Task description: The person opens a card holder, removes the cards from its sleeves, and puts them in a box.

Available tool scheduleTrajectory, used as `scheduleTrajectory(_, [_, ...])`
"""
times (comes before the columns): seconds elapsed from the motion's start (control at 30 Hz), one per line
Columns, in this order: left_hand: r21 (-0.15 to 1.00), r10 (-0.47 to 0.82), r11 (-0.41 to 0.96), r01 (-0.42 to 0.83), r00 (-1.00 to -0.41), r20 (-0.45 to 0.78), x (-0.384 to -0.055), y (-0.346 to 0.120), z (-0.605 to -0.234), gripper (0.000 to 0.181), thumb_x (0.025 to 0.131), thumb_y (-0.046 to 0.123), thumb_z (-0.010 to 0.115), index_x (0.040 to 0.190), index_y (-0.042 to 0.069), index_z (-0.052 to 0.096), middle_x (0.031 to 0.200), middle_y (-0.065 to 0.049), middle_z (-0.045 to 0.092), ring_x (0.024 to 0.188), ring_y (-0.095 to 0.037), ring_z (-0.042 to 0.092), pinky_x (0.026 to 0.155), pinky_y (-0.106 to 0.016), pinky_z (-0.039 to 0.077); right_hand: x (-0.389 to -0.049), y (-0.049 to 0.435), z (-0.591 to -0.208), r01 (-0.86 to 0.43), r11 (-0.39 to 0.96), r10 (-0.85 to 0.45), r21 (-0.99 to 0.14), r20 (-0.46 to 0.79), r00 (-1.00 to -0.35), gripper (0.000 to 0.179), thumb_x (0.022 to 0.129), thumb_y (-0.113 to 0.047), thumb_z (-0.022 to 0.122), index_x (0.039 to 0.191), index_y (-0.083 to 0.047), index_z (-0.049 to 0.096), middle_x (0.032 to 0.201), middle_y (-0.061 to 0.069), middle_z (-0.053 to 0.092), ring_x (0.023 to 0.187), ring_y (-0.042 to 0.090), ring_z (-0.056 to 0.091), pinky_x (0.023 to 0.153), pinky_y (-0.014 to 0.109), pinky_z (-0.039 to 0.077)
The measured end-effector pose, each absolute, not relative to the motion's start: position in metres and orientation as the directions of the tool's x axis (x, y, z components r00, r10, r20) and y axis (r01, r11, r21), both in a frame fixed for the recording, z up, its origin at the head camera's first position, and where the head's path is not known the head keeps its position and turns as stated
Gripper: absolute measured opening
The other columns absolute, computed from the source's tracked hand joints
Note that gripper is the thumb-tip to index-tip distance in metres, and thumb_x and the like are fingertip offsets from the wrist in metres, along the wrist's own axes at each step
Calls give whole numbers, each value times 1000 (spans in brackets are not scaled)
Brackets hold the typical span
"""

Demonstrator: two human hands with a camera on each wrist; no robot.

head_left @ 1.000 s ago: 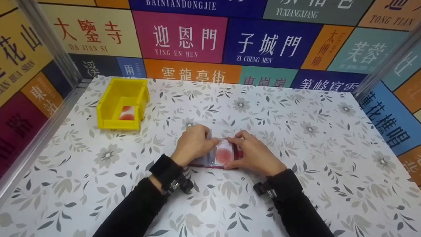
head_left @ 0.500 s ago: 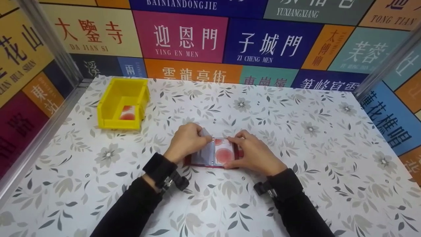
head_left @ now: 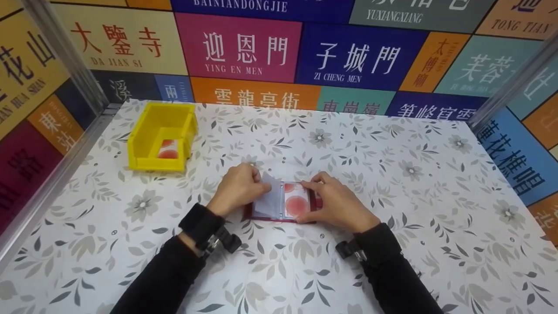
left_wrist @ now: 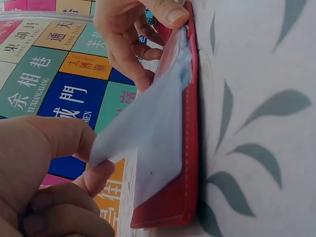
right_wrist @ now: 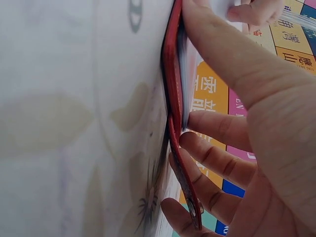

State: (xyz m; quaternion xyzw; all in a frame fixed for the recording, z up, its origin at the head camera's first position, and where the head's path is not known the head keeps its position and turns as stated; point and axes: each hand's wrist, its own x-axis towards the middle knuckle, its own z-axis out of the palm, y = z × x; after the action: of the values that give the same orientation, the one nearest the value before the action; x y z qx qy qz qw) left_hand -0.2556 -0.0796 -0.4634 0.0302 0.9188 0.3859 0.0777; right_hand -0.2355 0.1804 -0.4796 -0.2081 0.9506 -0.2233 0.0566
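Observation:
A small red card holder (left_wrist: 190,148) with clear plastic sleeves lies spread on the table, in the middle of the head view. My left hand (head_left: 237,187) pinches the outer edge of a translucent sleeve page (left_wrist: 143,131) between thumb and index finger, lifting it at a slant above the left cover. On the right side sits a white card with red circles (head_left: 297,206) inside a sleeve. My right hand (head_left: 340,204) holds that side, thumb at the near edge and fingers at the far edge. A red strap with a metal snap (right_wrist: 190,192) sticks out beneath its fingers.
A yellow bin (head_left: 157,165) stands at the back left of the table, with a red-and-white card (head_left: 169,150) inside. The table has a floral cover (head_left: 279,270). Panels with coloured signs (head_left: 244,48) border the back and sides.
My left hand has moved left, turning the sleeve page leftward, so more of the page and the card on the right shows. The right hand has stayed in place.

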Motion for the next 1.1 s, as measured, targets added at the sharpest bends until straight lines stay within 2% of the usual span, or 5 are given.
scheduleTrajectory(0.23, [694,127,720,2,-983,-130,-254,-88,-469,32,83,14,78,64,18,53,64,4,52,60,-15,52,56,-28,38,-235,180,-479,-349,820,-410,-454,-40,-911,96,72,-50,98,152,-13,61,131,5,57,106,22,53,92,39,47])
scheduleTrajectory(0.67, [599,97,801,-2,-987,-132,-253,-89,-468,18,80,14,77,69,16,64,73,-1,65,69,-21,61,58,-31,42,-235,180,-478,-376,814,-422,-443,-7,-906,95,72,-50,98,150,-10,63,131,7,59,108,23,56,95,41,50])
scheduleTrajectory(0.8, [584,88,811,-9,-987,-137,-252,-89,-468,22,84,19,82,71,16,64,75,-1,66,70,-21,62,60,-31,43,-235,179,-478,-373,816,-421,-441,-12,-907,94,72,-50,98,150,-11,63,132,7,59,108,22,55,95,41,50])
scheduleTrajectory(1.1, [574,72,817,-53,-979,-191,-254,-89,-467,35,87,27,88,70,17,58,71,1,60,64,-17,56,59,-31,42,-235,180,-479,-363,819,-417,-443,-26,-909,95,73,-52,97,151,-11,62,130,6,58,103,22,54,90,39,47])
